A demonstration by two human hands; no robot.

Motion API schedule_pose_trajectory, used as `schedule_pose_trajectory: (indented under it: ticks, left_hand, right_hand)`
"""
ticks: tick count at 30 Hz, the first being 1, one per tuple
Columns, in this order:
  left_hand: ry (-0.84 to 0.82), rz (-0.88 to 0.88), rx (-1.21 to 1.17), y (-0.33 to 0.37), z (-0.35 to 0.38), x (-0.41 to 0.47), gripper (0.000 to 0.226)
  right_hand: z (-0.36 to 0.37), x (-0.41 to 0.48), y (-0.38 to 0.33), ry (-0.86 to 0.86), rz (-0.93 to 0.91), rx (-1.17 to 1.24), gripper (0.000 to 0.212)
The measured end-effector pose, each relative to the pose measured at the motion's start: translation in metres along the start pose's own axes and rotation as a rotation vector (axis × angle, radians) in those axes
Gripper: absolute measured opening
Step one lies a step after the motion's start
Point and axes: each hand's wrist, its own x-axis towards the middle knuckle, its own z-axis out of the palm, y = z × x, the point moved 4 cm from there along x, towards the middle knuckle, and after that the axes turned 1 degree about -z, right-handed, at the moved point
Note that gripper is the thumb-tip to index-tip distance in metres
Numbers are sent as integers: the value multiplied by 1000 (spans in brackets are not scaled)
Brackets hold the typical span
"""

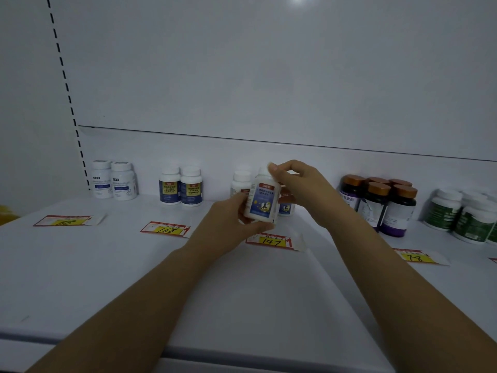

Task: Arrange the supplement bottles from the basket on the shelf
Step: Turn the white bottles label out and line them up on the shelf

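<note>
So the white bottle (262, 196) is held nearly upright just above the shelf (242, 292), behind the 147 price tag (271, 240). Its lower body is gripped by the left hand (231, 224), and its cap is pinched from the top by the right hand (298, 184). The matching bottles (241, 181) are just behind it, so probably it only needs to be set down and back. That row is mostly blocked by the hands, so it can't be counted. The basket isn't seen at all.

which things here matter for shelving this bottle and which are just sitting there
In the job: white bottle held by left hand and right hand; shelf; similar bottles behind it.
Just there: copper-capped dark bottles; green-label bottles; blue-and-yellow-label bottles; price tags.
</note>
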Motion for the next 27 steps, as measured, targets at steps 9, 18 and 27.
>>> schedule_pose_trajectory:
  ticks: [9,18,27]
  left_hand:
    - [51,49,-22,1,-2,-2,42]
    - [-13,39,-157,3,2,1,47]
    - [135,65,-120,0,-6,1,56]
  right_hand:
    - [0,-2,-2,-16,-9,47,38]
    - [-4,-5,-5,-128,-67,248,18]
    - [-1,-6,-5,-118,-98,170,31]
